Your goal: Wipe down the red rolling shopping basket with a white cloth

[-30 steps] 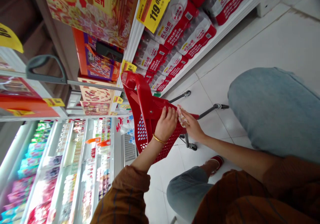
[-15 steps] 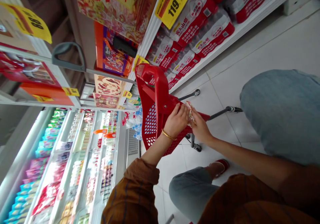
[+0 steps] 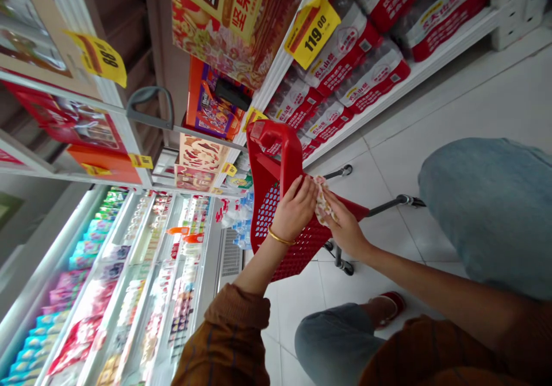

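A crumpled, pale patterned cloth [image 3: 321, 201] with pink and yellowish marks lies bunched between my two hands. My left hand [image 3: 295, 207], with a gold bangle at its wrist, is closed with its fingers together at the cloth's left edge; the fingertips are partly hidden. On the other side, my right hand [image 3: 347, 228] presses its fingers on the cloth. Both hands are in front of a red plastic shopping basket cart [image 3: 291, 161] with perforated sides and a metal frame on casters. Part of the basket is hidden behind my hands.
The view is tilted. Shelves with boxed goods [image 3: 241, 23], yellow price tags [image 3: 313, 32] and red-labelled bottle packs [image 3: 373, 81] stand beside the cart. A lit refrigerated display [image 3: 142, 282] is at the left. Pale floor tiles [image 3: 452, 92] lie below; my knees are close by.
My hands have drawn slightly apart, so more of the cloth shows between them. My left hand has shifted left across the cart. The whole view has moved a little.
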The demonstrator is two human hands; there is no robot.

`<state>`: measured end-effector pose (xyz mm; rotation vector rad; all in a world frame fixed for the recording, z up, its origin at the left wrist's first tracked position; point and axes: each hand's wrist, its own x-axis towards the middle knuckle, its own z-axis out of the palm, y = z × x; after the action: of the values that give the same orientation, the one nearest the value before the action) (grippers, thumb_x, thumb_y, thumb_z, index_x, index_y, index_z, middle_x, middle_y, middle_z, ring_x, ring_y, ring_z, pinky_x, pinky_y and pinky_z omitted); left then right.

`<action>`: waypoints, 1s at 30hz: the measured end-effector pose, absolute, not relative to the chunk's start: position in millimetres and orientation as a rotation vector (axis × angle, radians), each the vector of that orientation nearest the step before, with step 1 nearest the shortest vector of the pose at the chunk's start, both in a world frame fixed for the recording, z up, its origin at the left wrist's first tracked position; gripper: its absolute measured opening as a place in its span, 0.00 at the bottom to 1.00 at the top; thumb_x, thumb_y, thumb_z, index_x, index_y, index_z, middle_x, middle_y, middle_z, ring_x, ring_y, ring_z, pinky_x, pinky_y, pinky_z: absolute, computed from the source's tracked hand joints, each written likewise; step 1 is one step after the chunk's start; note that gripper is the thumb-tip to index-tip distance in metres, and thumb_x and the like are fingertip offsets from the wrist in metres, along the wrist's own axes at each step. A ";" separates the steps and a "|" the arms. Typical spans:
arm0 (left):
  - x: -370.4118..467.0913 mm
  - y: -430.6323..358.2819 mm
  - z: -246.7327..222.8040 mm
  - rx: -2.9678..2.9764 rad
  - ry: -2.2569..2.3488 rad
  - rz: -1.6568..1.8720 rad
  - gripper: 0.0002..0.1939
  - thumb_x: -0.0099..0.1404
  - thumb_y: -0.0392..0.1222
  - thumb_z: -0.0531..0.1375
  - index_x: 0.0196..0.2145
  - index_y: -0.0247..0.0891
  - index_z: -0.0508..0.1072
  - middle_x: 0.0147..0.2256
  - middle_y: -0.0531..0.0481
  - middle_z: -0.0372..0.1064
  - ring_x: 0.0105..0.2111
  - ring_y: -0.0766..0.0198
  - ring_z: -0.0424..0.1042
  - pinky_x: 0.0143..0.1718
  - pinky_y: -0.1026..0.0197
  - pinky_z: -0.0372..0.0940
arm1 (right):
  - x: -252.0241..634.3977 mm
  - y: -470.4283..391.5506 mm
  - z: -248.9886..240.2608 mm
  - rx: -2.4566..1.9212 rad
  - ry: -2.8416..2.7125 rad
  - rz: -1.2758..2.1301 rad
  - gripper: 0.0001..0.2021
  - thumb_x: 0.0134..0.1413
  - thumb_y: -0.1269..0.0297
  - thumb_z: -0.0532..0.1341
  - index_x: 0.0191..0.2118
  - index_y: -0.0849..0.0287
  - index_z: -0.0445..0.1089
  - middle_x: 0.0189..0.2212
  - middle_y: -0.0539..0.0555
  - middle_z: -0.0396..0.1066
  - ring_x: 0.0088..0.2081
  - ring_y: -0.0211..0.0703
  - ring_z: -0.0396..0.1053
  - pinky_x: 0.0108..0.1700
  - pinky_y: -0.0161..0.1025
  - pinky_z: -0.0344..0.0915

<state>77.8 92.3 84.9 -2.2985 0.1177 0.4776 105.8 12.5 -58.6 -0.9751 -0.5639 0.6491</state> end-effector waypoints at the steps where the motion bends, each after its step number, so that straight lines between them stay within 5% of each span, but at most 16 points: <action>1: 77.6 92.3 84.7 -2.307 0.120 0.474 0.21 0.71 0.33 0.47 0.59 0.27 0.64 0.58 0.40 0.64 0.62 0.56 0.59 0.65 0.51 0.55 | 104.9 12.8 -58.3 -0.977 -0.556 0.644 0.26 0.64 0.52 0.53 0.64 0.53 0.57 0.65 0.55 0.55 0.66 0.48 0.52 0.68 0.51 0.49; 7: 72.3 91.2 94.0 -2.321 0.209 0.336 0.20 0.71 0.32 0.46 0.57 0.26 0.66 0.58 0.41 0.65 0.61 0.58 0.60 0.64 0.53 0.57 | 103.4 11.4 -42.1 -0.953 -0.524 0.601 0.25 0.64 0.56 0.53 0.64 0.53 0.56 0.65 0.56 0.55 0.66 0.47 0.53 0.68 0.51 0.50; 12: 61.5 97.0 101.2 -2.449 0.065 0.140 0.25 0.71 0.33 0.47 0.65 0.31 0.54 0.63 0.42 0.57 0.66 0.58 0.49 0.66 0.52 0.53 | 108.7 10.0 -23.2 -0.925 -0.584 0.508 0.25 0.64 0.60 0.54 0.65 0.51 0.55 0.65 0.54 0.55 0.65 0.45 0.54 0.68 0.48 0.51; 17: 52.6 102.7 81.8 -2.600 -0.307 -0.140 0.37 0.70 0.32 0.49 0.68 0.36 0.30 0.68 0.36 0.33 0.68 0.47 0.32 0.64 0.39 0.52 | 113.2 16.1 -18.6 -0.912 -0.704 0.369 0.26 0.66 0.65 0.51 0.67 0.49 0.48 0.68 0.51 0.49 0.67 0.44 0.49 0.68 0.48 0.50; 19: 52.5 101.6 71.9 -2.689 -0.456 -0.216 0.40 0.69 0.31 0.48 0.67 0.37 0.24 0.68 0.35 0.23 0.68 0.48 0.33 0.62 0.42 0.57 | 113.6 20.3 -21.8 -0.917 -0.765 0.300 0.27 0.66 0.68 0.50 0.68 0.48 0.46 0.68 0.50 0.47 0.68 0.44 0.47 0.68 0.49 0.50; 25: 58.8 91.0 54.2 -2.793 -0.639 -0.381 0.35 0.69 0.32 0.48 0.68 0.41 0.34 0.70 0.41 0.29 0.68 0.52 0.30 0.67 0.44 0.47 | 117.5 38.6 -29.9 -0.937 -0.934 0.051 0.30 0.66 0.72 0.47 0.69 0.45 0.38 0.70 0.48 0.40 0.69 0.45 0.42 0.68 0.53 0.50; 30: 60.3 84.6 48.4 -2.806 -0.707 -0.498 0.37 0.70 0.34 0.48 0.68 0.43 0.30 0.70 0.41 0.31 0.69 0.53 0.36 0.66 0.45 0.49 | 129.1 51.5 -26.5 -1.007 -0.925 -0.118 0.31 0.66 0.73 0.47 0.69 0.46 0.36 0.70 0.48 0.38 0.69 0.45 0.39 0.69 0.54 0.47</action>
<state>60.3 84.6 48.4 -2.8060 -0.7073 -0.4983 129.1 51.5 -26.5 -1.0072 -0.9251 -0.1180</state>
